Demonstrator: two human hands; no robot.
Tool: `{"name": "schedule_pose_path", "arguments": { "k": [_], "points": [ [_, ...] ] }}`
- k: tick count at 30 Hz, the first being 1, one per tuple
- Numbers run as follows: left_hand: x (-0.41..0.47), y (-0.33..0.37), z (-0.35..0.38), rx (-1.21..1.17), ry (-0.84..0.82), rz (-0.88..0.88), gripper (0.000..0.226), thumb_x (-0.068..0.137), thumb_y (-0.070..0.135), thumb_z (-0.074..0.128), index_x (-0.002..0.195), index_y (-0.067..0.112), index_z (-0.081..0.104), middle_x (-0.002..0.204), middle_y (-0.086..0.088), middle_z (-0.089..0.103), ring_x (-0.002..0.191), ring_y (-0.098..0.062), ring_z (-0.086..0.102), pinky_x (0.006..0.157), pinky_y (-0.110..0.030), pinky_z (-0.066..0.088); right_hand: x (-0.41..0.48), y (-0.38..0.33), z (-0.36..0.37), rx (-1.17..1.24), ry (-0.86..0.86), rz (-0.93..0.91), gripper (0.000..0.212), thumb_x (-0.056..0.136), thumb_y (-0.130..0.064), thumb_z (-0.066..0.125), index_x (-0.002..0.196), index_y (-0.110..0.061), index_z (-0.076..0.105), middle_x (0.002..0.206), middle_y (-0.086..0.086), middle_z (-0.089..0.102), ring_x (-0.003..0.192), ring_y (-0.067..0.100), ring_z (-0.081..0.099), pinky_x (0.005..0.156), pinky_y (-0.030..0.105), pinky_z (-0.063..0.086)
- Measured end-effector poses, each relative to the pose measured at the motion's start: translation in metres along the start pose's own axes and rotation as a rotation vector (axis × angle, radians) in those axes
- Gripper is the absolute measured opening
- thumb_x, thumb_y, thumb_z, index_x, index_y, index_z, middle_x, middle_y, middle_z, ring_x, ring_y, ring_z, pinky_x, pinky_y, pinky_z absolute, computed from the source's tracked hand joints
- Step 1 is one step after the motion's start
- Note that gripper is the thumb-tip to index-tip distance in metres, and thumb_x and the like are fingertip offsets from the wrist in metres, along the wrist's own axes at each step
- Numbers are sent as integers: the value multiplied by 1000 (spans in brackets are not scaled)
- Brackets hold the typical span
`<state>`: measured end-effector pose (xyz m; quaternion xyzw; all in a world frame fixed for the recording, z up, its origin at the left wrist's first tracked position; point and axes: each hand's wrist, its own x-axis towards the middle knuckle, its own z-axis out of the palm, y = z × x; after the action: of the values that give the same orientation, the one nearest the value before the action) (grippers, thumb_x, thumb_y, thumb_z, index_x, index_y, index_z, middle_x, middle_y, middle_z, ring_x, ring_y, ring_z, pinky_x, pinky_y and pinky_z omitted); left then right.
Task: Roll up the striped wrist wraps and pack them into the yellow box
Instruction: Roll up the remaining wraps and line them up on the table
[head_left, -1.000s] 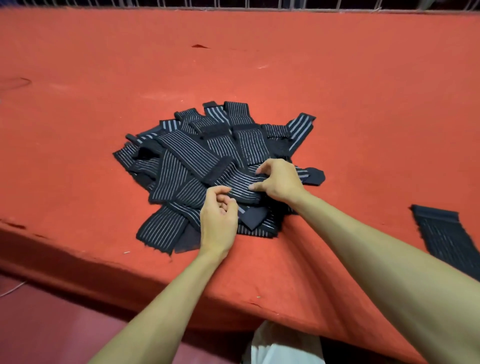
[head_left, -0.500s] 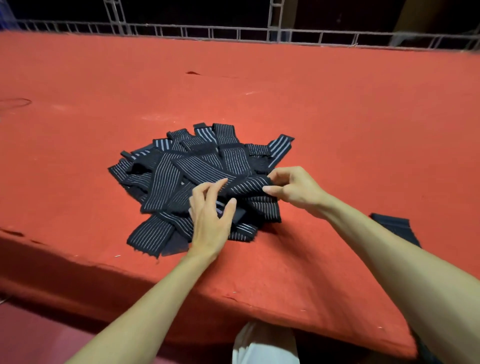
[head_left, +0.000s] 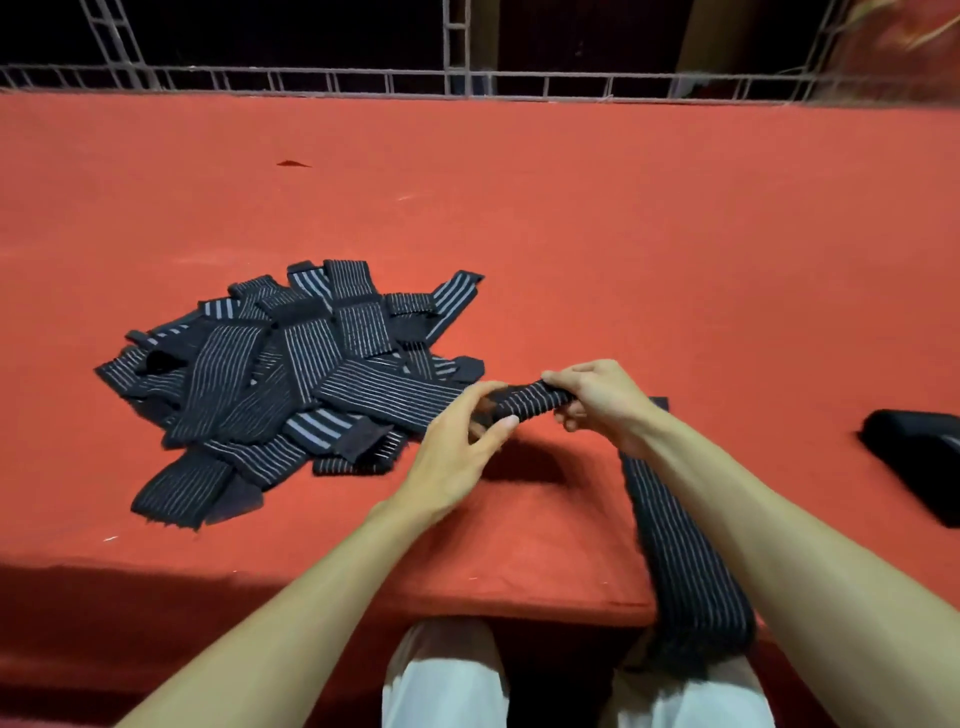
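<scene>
matt ribbed elastic wraps (head_left: 291, 374), felt tabletop (head_left: 623, 234)

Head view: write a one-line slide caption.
The left hand and right hand grip one striped wrap beside the pile on the red table.

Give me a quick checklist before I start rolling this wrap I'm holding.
1. Both hands on the wrap: ok; left hand and right hand pinch its end.
2. Wrap clear of the pile: cannot tell; the held end sits right beside it.
3. Tail untwisted: ok; stripes run straight over the table edge.
4. Roll begun tight: cannot tell; the hands hide it.
5. Yellow box within reach: cannot tell; not in view.
</scene>
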<state>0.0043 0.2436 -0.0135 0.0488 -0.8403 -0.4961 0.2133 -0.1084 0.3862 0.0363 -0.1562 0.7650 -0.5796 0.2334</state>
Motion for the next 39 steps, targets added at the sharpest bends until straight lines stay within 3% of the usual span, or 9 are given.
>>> {"name": "schedule_pose_path", "arguments": {
  "k": [6, 9, 11, 13, 16, 24, 27, 32, 39],
  "points": [
    [2, -25, 51, -15, 12, -139, 11, 96, 24, 57, 86, 24, 61, 70, 9, 59, 60, -8, 54, 68, -31, 47, -1, 55, -17, -7, 35, 85, 34, 99, -39, 51, 85, -9, 57, 64, 6, 58, 54, 19, 63, 45, 23, 46],
    [11, -29, 59, 7, -4, -293, 21, 99, 22, 49, 81, 18, 59, 67, 7, 55, 67, -16, 52, 69, -33, 41, 9, 76, -27, -233, 135, -154, 21, 90, -40, 64, 99, -21, 64, 85, 1, 67, 73, 17, 65, 61, 28, 52],
    [21, -31, 58, 21, -17, -348, 21, 98, 23, 49, 83, 16, 61, 64, 6, 54, 64, -17, 50, 68, -35, 40, 13, 82, -31, -295, 45, -312, 20, 85, -30, 73, 104, -23, 68, 93, -5, 68, 82, 9, 64, 72, 19, 51],
    [29, -34, 55, 46, -16, -346, 17, 97, 23, 53, 84, 17, 63, 57, 9, 52, 56, -12, 48, 65, -31, 38, 15, 85, -28, -305, -57, -343, 22, 81, -22, 77, 102, -24, 69, 93, -10, 69, 81, 2, 62, 72, 14, 48],
    [30, -38, 54, 42, 43, -309, 9, 92, 19, 61, 84, 23, 60, 48, 9, 52, 43, -8, 49, 58, -28, 40, 20, 97, -21, -385, 38, -361, 20, 78, -25, 80, 95, -33, 73, 89, -13, 70, 80, 1, 59, 75, 15, 43],
    [28, -37, 56, 26, 165, -288, 8, 89, 14, 67, 81, 17, 64, 61, 1, 61, 31, -5, 48, 43, -15, 39, 16, 101, -16, -516, 78, -451, 40, 73, -34, 83, 111, -29, 72, 98, -10, 53, 83, 1, 52, 73, 7, 40],
    [28, -37, 56, -20, 163, -312, 8, 88, 15, 68, 83, 17, 63, 60, 1, 60, 33, -8, 48, 42, -19, 40, 15, 104, -16, -557, 110, -522, 30, 76, -29, 81, 105, -26, 74, 96, -9, 57, 84, 6, 55, 73, 11, 42],
    [21, -37, 49, -166, 82, -274, 20, 86, 29, 71, 99, 15, 63, 63, 8, 60, 44, -10, 52, 54, -21, 45, 21, 105, -19, -422, 185, -429, 20, 73, -32, 83, 91, -27, 79, 90, -10, 64, 79, 2, 57, 73, 12, 40],
    [17, -38, 53, -117, 74, -229, 40, 78, 5, 77, 103, 26, 54, 63, 7, 56, 49, -10, 44, 55, -25, 39, 20, 98, -21, -96, 113, -157, 5, 77, -18, 80, 73, -16, 78, 91, -5, 66, 76, 9, 63, 64, 26, 55]
  ]
}}
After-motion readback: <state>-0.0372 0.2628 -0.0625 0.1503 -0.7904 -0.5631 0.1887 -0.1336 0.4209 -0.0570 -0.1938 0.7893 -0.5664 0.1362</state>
